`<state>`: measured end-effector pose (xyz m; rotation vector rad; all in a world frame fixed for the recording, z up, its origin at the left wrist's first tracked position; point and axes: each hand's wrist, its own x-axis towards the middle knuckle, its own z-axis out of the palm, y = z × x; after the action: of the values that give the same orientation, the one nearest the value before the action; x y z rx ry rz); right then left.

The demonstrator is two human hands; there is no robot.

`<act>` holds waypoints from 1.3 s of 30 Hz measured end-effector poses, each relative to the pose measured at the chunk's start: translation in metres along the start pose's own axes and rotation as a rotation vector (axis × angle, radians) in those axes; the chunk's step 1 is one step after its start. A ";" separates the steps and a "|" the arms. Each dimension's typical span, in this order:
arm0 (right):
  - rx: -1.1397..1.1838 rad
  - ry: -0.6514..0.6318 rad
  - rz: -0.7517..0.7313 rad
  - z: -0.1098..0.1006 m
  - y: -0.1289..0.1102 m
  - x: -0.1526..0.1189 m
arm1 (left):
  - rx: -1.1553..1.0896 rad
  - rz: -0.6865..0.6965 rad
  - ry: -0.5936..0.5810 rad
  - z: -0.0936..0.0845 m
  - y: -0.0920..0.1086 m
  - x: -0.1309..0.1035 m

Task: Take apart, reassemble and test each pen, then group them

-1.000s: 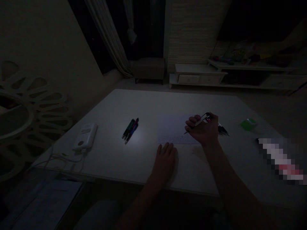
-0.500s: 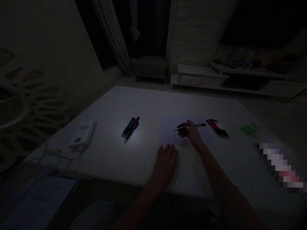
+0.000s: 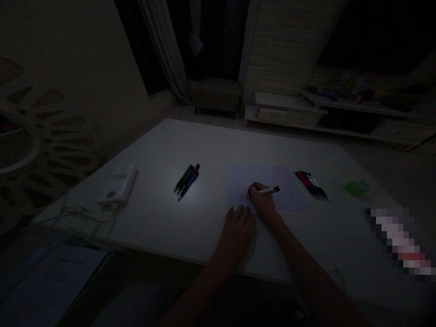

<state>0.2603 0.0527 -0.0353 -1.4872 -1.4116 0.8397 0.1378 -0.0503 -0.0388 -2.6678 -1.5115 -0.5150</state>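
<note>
In the dim head view, a sheet of paper point(image 3: 238, 179) covered with fine writing lies on the white table point(image 3: 153, 150). My right hand point(image 3: 262, 200) rests on the sheet, its fingers closed round a pen point(image 3: 270, 190) whose tip side is hidden by the fingers. The pen slants, its dark end pointing right. My left hand point(image 3: 238, 227) lies flat, palm down, with its fingertips at the sheet's near edge. Right of the paper is a bunch of pens point(image 3: 311, 185). Further left lies another group of pens point(image 3: 186, 182), with green, purple and blue among them.
A white box-shaped device point(image 3: 118, 185) with cables point(image 3: 85, 218) sits at the table's left. At the right are a green item point(image 3: 357, 187) and a pixelated object point(image 3: 402, 243). Papers point(image 3: 51, 272) lie below the left edge. A low cabinet point(image 3: 282, 109) stands beyond.
My right hand has come down and left, nearer my left hand, and the pen now tilts differently. My left hand has stayed put. The whole view has shifted slightly.
</note>
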 end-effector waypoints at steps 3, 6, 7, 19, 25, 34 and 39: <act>-0.041 -0.009 -0.037 0.001 0.001 0.000 | -0.008 -0.003 -0.011 -0.002 0.001 0.001; -0.056 -0.001 -0.046 0.000 -0.001 -0.001 | -0.008 -0.004 -0.011 -0.003 0.001 0.001; -0.062 -0.007 -0.047 0.000 -0.002 -0.001 | -0.007 -0.006 -0.009 -0.003 0.002 0.001; -0.039 -0.007 -0.033 -0.001 0.000 -0.001 | -0.019 -0.009 -0.010 0.000 0.001 0.001; 0.056 0.046 -0.025 -0.004 -0.004 -0.002 | -0.013 -0.016 -0.011 -0.002 0.002 0.001; 0.153 0.215 0.024 -0.033 -0.011 -0.009 | -0.013 0.000 -0.017 -0.003 -0.002 0.000; 0.043 0.086 -0.055 -0.068 -0.009 -0.008 | -0.024 -0.007 -0.001 0.000 -0.005 0.001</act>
<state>0.3178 0.0346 -0.0022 -1.4284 -1.3573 0.7588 0.1340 -0.0468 -0.0396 -2.6817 -1.5243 -0.5357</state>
